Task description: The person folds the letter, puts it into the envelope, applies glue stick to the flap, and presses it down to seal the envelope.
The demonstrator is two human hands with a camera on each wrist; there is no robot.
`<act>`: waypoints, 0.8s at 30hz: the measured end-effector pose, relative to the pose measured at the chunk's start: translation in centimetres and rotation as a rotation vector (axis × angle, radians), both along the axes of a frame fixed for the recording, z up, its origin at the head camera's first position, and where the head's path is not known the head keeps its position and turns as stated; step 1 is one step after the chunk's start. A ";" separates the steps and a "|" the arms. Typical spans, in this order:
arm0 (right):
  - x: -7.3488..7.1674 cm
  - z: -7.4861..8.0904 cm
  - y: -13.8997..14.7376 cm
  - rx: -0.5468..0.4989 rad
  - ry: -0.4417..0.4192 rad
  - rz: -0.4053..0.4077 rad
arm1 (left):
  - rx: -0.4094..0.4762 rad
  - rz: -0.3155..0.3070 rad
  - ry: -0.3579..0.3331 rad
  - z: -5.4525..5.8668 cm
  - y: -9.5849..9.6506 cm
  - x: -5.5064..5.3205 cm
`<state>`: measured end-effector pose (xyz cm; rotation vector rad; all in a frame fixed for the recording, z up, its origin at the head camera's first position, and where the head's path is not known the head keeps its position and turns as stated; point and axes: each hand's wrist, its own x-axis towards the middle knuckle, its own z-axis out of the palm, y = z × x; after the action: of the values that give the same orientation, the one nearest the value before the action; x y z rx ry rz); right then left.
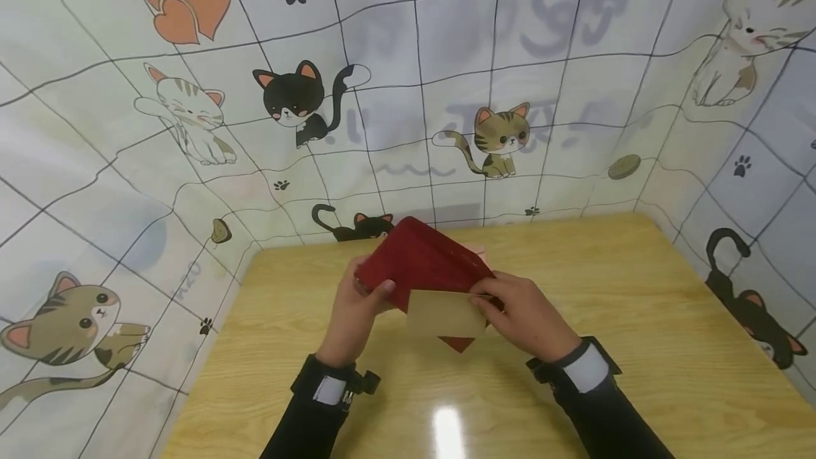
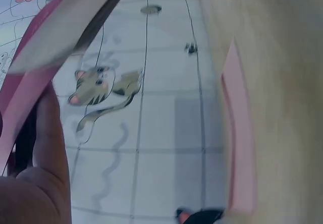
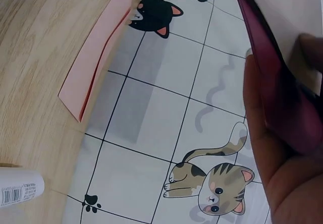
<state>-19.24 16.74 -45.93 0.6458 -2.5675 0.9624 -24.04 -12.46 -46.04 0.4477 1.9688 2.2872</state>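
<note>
A dark red envelope is held up above the wooden table, tilted. My left hand grips its left end, thumb in front and fingers behind. With thumb and fingers, my right hand pinches the right end of a tan card at the envelope's lower right edge. The card overlaps the envelope in the head view, and a pointed red tip shows below it. In the left wrist view the card lies against the pinkish red envelope. The right wrist view shows the envelope's edge by my fingers.
A folded pink paper rests on the table behind the envelope, mostly hidden in the head view. A white cylinder with a barcode label lies on the wooden table. Cat-printed sheeting encloses the table's back and sides.
</note>
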 end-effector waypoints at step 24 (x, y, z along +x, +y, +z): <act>-0.3 -0.2 0.1 -0.029 -0.053 -0.092 | -0.053 -0.264 -0.018 -3.7 2.7 0.3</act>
<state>-19.56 16.88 -46.08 0.4958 -2.5994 0.9976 -23.71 -9.80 -49.74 0.6367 1.8323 2.0658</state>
